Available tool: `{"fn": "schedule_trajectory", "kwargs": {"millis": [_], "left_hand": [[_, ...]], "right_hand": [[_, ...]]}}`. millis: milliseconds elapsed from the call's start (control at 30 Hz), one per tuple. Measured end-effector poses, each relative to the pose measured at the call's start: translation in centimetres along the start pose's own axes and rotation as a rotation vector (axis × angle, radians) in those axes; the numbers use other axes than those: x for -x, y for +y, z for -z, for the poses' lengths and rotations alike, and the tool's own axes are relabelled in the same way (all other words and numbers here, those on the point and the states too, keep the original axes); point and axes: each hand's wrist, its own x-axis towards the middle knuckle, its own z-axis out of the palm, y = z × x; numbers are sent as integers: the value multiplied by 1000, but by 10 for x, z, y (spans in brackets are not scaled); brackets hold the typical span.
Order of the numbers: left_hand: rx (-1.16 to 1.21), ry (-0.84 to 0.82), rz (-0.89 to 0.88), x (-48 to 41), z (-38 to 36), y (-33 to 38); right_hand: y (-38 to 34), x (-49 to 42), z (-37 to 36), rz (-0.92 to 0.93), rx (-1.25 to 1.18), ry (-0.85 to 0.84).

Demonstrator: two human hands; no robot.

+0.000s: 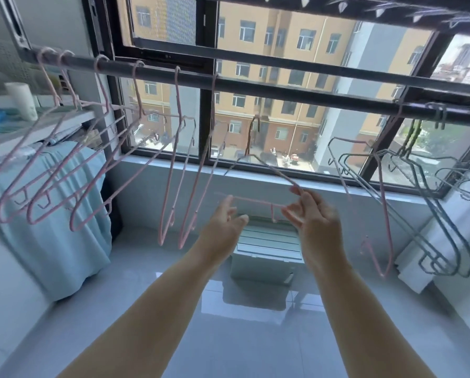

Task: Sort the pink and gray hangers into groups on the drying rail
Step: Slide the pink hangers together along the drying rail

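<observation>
the right hand is curled and pinches the right corner of 1 pink hanger. the left hand is open with loose fingers, right by the left end of the hanger's bottom bar. i cannot tell if it touches the bar.

this pink hanger is up in the air, below the drying rail and not hooked on it. its hook points up at the rail. its long bottom bar runs left to right, almost the same way as the rail, a bit lower on the right.

i think the step now is carrying this hanger over to its own color. on the left, 6 pink hangers hang in a row. on the right the gray hangers hang bunched close, with 1 stray pink hanger just beside them.

next, the hook likely needs to go up and over the rail, in the gap near the left row. the hook's open side must face the rail first. after that, the stray one is left to move.
</observation>
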Motion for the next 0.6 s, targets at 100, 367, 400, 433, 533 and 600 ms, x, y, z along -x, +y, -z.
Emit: {"fn": "schedule_trajectory", "kwargs": {"millis": [100,367,400,433,533,600], "left_hand": [[-159,86,49,-3,13,-19],[-413,88,-30,0,46,-61],[-447,70,-27,0,52,-67],[-483,52,-18,0,57,-73],[-564,26,38,3,70,-86],[-582,36,57,3,77,-92]], "right_hand": [[21,22,21,-49,-56,144],[48,75,92,-132,-75,367],[49,79,99,-138,-64,376],[50,83,105,-145,-58,385],[54,91,118,-171,-36,410],[57,95,123,-186,-30,424]]}}
